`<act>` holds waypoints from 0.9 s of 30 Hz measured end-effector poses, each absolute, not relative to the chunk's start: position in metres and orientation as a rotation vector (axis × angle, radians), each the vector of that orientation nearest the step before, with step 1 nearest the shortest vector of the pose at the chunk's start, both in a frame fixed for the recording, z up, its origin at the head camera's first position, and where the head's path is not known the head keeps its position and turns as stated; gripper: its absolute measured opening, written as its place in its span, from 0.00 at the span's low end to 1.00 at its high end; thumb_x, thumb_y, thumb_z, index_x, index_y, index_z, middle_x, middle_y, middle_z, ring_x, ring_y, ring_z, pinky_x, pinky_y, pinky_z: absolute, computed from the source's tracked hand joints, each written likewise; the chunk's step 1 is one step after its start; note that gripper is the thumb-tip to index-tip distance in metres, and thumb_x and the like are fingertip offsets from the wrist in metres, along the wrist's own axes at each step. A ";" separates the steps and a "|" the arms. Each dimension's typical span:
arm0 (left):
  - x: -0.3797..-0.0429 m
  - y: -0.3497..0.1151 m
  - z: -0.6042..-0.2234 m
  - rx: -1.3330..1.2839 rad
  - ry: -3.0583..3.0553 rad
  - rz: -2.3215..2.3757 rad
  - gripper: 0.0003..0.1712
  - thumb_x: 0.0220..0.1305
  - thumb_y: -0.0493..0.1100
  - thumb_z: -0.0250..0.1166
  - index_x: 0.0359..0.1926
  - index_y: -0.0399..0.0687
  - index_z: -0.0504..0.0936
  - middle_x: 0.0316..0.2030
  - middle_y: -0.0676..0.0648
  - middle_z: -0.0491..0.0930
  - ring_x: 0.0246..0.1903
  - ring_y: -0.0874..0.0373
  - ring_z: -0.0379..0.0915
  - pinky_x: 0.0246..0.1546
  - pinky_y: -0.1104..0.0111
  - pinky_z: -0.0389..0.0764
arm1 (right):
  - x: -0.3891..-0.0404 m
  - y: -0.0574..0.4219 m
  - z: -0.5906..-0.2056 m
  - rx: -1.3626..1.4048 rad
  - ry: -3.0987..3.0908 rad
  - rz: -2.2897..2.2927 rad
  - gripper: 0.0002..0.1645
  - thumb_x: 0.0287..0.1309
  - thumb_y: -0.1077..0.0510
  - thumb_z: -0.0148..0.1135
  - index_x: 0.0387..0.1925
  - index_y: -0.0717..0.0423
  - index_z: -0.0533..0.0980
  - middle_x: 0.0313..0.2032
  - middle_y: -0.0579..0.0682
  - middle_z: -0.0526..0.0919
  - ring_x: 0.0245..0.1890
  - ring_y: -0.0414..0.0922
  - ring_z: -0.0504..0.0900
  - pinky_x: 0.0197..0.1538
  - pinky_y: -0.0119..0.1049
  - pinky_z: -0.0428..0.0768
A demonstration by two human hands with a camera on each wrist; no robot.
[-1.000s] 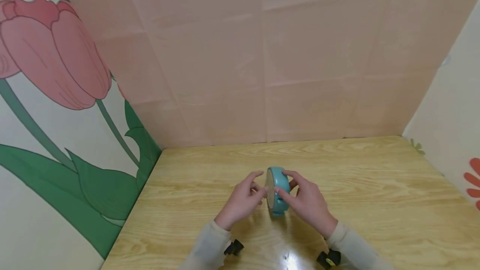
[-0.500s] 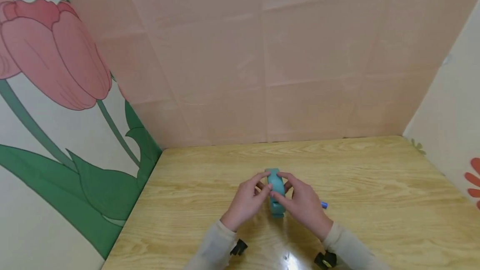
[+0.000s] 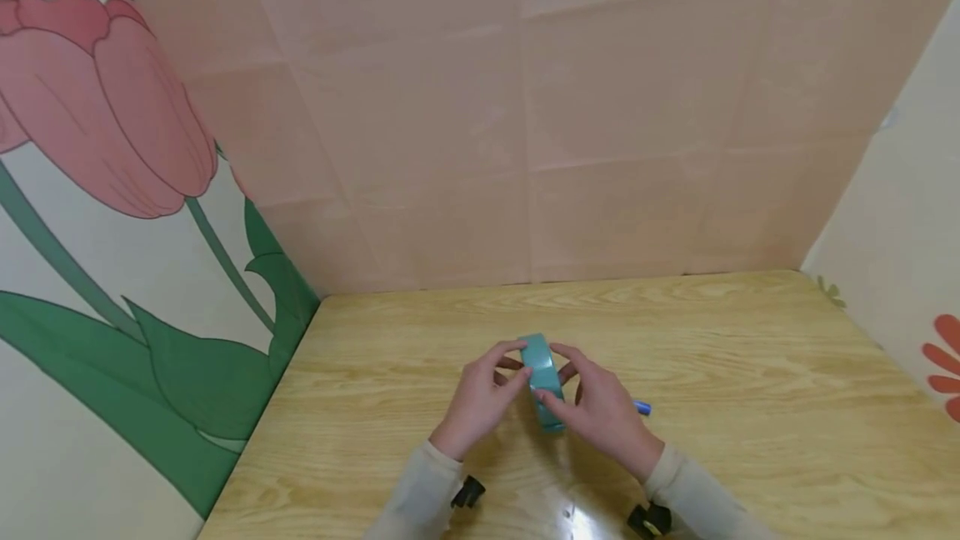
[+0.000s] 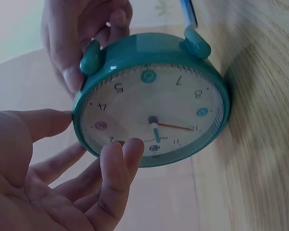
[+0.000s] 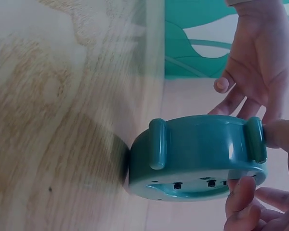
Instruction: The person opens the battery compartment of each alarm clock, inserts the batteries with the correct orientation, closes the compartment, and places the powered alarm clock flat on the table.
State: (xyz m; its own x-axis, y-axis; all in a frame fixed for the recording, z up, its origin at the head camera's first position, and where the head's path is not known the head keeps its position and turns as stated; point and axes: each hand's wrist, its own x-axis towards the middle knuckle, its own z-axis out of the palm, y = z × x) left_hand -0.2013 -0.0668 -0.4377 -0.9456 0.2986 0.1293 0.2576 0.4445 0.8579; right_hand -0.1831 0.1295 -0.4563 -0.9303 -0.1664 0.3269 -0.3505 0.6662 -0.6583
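Near the middle of a wooden table (image 3: 390, 373), taking the person's twelve o'clock as straight ahead, I see a teal alarm clock (image 3: 542, 380) held on edge. Its pale dial (image 4: 135, 103) faces about nine o'clock, its two stubby feet (image 5: 157, 144) about six; whether the rim touches the wood, I cannot tell. The left hand (image 3: 478, 403), at the clock's eight o'clock, pinches the rim with thumb and finger, other fingers bent before the dial. The right hand (image 3: 606, 417), at four o'clock, is clamped on it too, thumb by a foot, fingertips at the back. Just beyond that hand, a little past three o'clock, lies a blue stick (image 3: 642, 407), partly hidden. A peach sheet (image 3: 525, 123) hangs at twelve.
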 end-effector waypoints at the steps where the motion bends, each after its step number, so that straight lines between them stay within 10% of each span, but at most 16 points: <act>1: -0.202 -0.068 -0.438 0.502 2.633 1.560 0.23 0.72 0.54 0.61 0.65 0.61 0.75 0.47 0.46 0.83 0.32 0.61 0.78 0.25 0.69 0.81 | -0.183 0.129 -0.457 0.421 -2.648 1.125 0.41 0.56 0.45 0.74 0.67 0.52 0.69 0.34 0.42 0.82 0.15 0.33 0.70 0.17 0.29 0.72; 27: -0.203 -0.080 -0.440 0.411 2.465 1.749 0.26 0.72 0.53 0.62 0.66 0.52 0.74 0.44 0.42 0.86 0.31 0.50 0.86 0.25 0.48 0.86 | -0.177 0.125 -0.462 0.431 -2.761 1.108 0.25 0.56 0.35 0.70 0.45 0.49 0.83 0.31 0.38 0.81 0.18 0.33 0.71 0.20 0.28 0.72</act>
State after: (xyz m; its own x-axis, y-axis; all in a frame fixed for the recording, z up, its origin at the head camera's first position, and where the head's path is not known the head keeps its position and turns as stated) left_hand -0.2031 -0.0800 -0.4398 -0.9596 0.2696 0.0808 0.1654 0.3077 0.9370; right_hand -0.1771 0.1252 -0.4622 -0.9499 -0.2121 0.2297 -0.3120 0.6887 -0.6545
